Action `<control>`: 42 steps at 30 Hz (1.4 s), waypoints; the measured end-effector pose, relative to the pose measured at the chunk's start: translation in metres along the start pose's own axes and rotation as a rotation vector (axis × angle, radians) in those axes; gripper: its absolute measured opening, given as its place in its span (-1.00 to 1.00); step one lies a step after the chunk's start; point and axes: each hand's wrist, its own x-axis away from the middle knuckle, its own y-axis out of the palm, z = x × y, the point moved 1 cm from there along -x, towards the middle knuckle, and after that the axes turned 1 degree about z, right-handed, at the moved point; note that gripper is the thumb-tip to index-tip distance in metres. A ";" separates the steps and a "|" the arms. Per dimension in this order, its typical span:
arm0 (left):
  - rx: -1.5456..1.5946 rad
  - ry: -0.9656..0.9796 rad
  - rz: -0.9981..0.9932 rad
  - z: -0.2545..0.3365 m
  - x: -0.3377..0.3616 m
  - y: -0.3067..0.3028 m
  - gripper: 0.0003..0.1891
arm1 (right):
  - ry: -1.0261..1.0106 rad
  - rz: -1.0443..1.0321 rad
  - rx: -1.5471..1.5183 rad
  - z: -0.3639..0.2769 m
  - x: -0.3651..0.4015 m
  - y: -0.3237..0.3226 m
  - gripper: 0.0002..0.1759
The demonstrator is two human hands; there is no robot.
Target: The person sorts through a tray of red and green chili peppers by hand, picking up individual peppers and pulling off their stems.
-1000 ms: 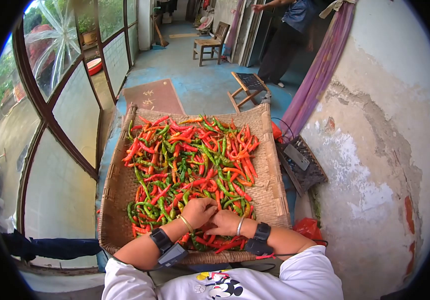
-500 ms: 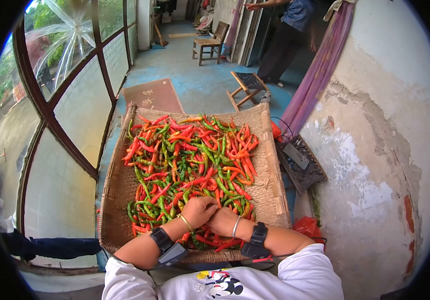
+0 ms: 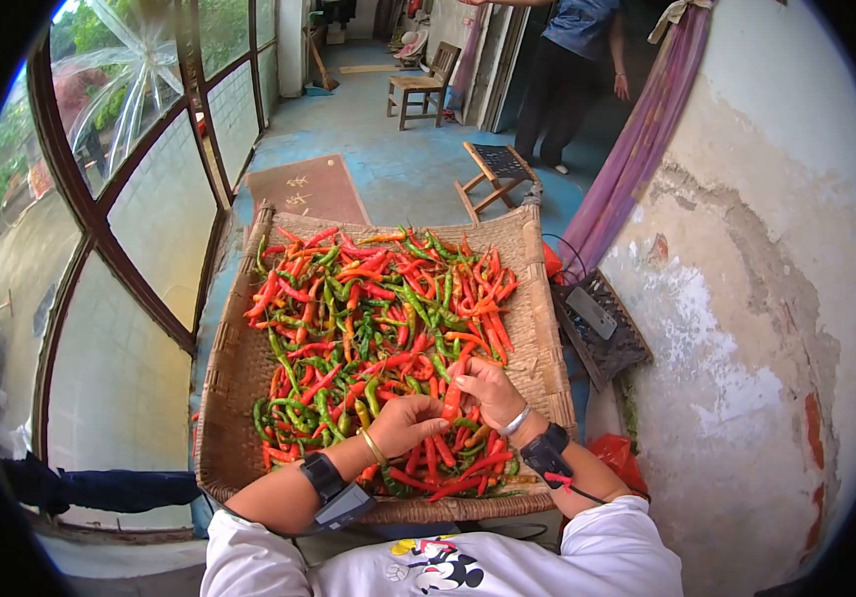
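Note:
A wide woven bamboo tray [image 3: 533, 298] in front of me holds a heap of red and green chili peppers [image 3: 348, 308]. Over the heap's near right part, my right hand [image 3: 493, 393] pinches a red chili pepper [image 3: 452, 400] between thumb and fingers. My left hand [image 3: 406, 426] meets it from the left, fingertips closed at the pepper's lower end. Loose peppers lie under and around both hands. A bangle and a dark strapped device sit on each forearm.
A folding stool [image 3: 498, 174] and a wooden chair [image 3: 423, 85] stand beyond the tray. Right of it, a phone-like object [image 3: 590, 311] rests on a dark woven seat [image 3: 607, 343], near a red bag [image 3: 619, 460]. Windows line the left; another person [image 3: 572, 70] stands behind.
My hands were close together low over the heap; my right hand has moved up and right, and a red chili pepper now shows between them. The person behind has shifted slightly.

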 end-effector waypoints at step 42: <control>-0.200 0.198 0.224 0.016 0.003 0.001 -0.62 | 0.353 0.039 -0.452 0.007 -0.005 -0.012 -0.72</control>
